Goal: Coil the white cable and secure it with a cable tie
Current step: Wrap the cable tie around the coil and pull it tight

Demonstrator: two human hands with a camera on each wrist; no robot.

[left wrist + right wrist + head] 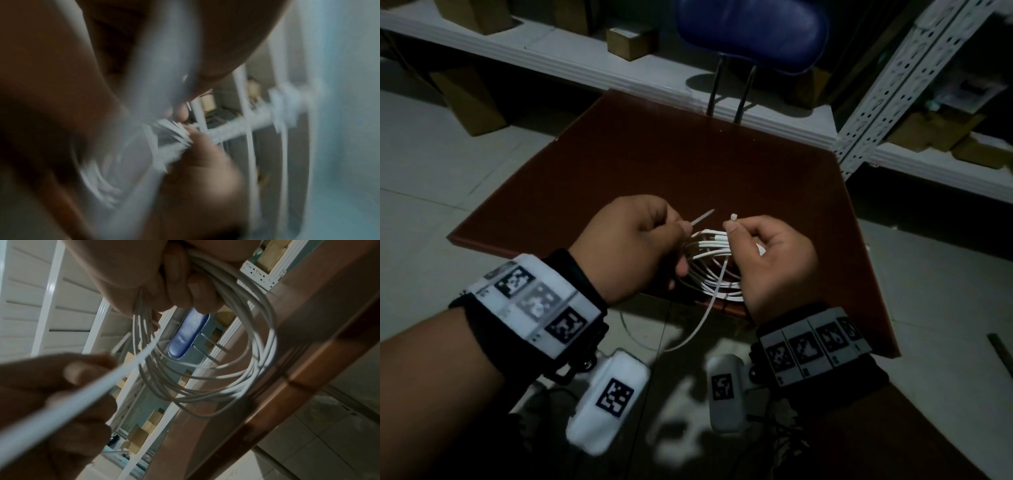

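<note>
The white cable (717,270) is wound into a coil of several loops and hangs between my hands over the near edge of the brown table (688,164). My left hand (681,228) pinches the pointed tail of the white cable tie (702,217). My right hand (731,228) pinches the tie's square head (734,216), and in the right wrist view its other fingers (185,280) curl round the coil (257,361). One loose cable end (698,329) hangs below the table edge. The left wrist view is blurred.
A blue chair (750,31) stands behind the table. White metal shelving (893,85) with cardboard boxes (631,42) runs along the back and right. Pale floor tiles (431,171) lie to the left of the table.
</note>
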